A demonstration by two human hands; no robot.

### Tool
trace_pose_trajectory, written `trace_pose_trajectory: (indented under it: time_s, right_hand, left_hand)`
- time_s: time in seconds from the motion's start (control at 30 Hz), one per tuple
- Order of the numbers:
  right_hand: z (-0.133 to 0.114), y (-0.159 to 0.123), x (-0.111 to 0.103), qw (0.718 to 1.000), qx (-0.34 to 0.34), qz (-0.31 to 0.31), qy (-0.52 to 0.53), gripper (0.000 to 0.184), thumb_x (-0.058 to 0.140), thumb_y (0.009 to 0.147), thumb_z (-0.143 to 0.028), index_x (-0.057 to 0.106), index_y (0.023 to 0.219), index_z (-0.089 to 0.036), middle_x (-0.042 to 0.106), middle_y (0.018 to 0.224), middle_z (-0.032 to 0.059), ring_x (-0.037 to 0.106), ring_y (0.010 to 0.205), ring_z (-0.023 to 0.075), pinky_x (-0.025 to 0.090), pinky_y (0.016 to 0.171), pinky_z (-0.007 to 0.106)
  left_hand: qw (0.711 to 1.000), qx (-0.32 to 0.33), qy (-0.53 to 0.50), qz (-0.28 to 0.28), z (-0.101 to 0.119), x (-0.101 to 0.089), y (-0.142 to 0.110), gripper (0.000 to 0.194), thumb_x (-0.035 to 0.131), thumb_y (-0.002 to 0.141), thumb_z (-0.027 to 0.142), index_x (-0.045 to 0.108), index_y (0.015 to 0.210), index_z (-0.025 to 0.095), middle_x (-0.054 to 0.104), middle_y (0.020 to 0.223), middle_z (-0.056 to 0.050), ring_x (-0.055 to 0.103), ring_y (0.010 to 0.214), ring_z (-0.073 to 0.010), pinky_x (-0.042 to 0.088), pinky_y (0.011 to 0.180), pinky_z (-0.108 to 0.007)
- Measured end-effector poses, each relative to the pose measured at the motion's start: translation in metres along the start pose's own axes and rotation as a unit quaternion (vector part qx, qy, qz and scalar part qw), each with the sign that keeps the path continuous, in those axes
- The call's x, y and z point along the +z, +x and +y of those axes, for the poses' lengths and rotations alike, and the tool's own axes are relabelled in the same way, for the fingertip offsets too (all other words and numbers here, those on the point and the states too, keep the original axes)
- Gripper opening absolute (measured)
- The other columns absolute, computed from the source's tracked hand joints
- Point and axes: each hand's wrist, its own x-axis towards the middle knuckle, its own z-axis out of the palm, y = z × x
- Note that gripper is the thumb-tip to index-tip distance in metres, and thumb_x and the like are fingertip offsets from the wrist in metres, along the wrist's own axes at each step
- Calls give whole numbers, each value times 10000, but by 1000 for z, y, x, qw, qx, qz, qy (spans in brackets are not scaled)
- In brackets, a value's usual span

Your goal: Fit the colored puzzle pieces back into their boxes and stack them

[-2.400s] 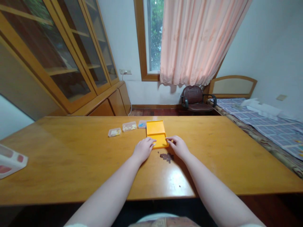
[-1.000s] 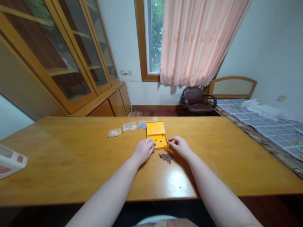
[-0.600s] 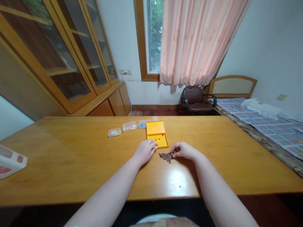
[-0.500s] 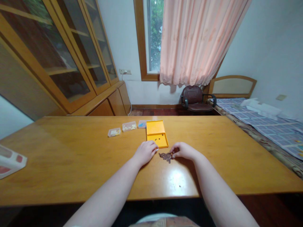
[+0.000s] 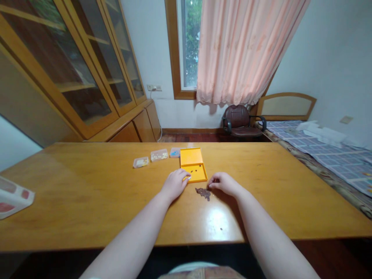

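Note:
A small pile of dark brown pieces point(image 5: 204, 193) lies on the table between my hands. Just beyond it an open yellow plastic case point(image 5: 197, 177) holds a few dark bits in its near half. My left hand point(image 5: 174, 183) is at the case's near left corner, its fingertips closed on a small white piece point(image 5: 189, 178). To the right of the pile, my right hand point(image 5: 223, 183) has thumb and fingers pinched together, slightly above the pieces. Whatever is in that pinch is hidden.
Left of the case stand clear plastic boxes: one with blue contents point(image 5: 174, 152), one with pale pieces point(image 5: 159, 155) and a smaller box point(image 5: 141, 162). A white object point(image 5: 17, 197) stands at the table's left edge. One dark speck point(image 5: 221, 229) lies near the front edge.
My left hand has shifted left and slightly away from me with the white piece, onto the case's near corner. My right hand has lifted a little off the pile, away from me.

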Motion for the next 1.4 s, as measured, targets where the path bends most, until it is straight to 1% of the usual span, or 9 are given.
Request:
trace_pose_trajectory:
  time_s: [0.13,0.2,0.3,0.4,0.53,0.63,1.17,1.27,1.4]
  right_hand:
    - [-8,9,12,990,-12,141,27,212,629,761,-290,706,891,-141,672,787,60,560,660,145,438,629,256]
    - [-11,11,16,987,-20,158,36,309,616,778,-285,674,1050,-149,675,905,71,547,654,132,448,644,261]
    - [-12,9,12,989,-31,142,-15,344,621,782,-289,659,1104,-172,670,994,72,555,703,138,454,707,277]
    - [-9,1,1,994,-18,92,-60,223,623,778,-285,717,942,-168,691,896,68,582,754,164,450,737,285]
    - [-1,-6,-9,999,10,-13,-33,146,635,729,-207,739,829,-184,711,821,44,618,732,166,462,715,270]
    - [2,-6,-9,999,7,-51,-14,179,651,690,-189,744,843,-194,718,830,33,630,736,170,470,722,271]
    - [6,-2,-4,998,-10,-61,-32,95,658,694,-228,730,737,-184,710,759,29,622,715,167,448,707,261]
    - [1,-1,-2,999,-7,-33,-5,112,658,707,-253,726,752,-175,701,742,30,605,680,160,441,661,256]
    - [-9,9,8,995,-3,101,4,146,643,737,-267,719,789,-154,680,744,46,578,672,155,433,645,256]
  left_hand:
    - [998,45,11,-44,5,1,-2,169,516,884,265,658,955,210,625,964,-40,566,917,-163,436,855,-302]
    - [995,68,17,-66,6,3,-3,162,544,870,262,657,978,221,621,966,-39,565,917,-159,432,847,-291]
    - [990,95,37,-93,7,7,-4,155,568,858,274,661,974,232,616,945,-38,562,915,-162,424,841,-288]
    - [986,111,57,-107,9,8,-4,146,549,871,282,661,956,242,613,920,-33,557,905,-164,421,827,-289]
    - [985,115,62,-114,13,9,-3,149,544,875,292,665,947,241,609,905,-36,557,892,-157,421,810,-276]
    - [985,106,65,-122,15,10,-2,128,550,870,269,664,907,223,611,894,-37,560,881,-152,422,805,-268]
    - [988,105,51,-106,7,10,-2,125,555,871,288,629,865,187,614,894,-39,560,862,-151,422,792,-265]
    - [989,105,47,-92,7,9,-1,110,548,873,268,623,874,187,614,903,-36,555,874,-152,418,797,-267]
    - [992,88,46,-73,5,8,0,89,555,863,234,623,892,184,613,925,-38,554,892,-156,414,802,-274]
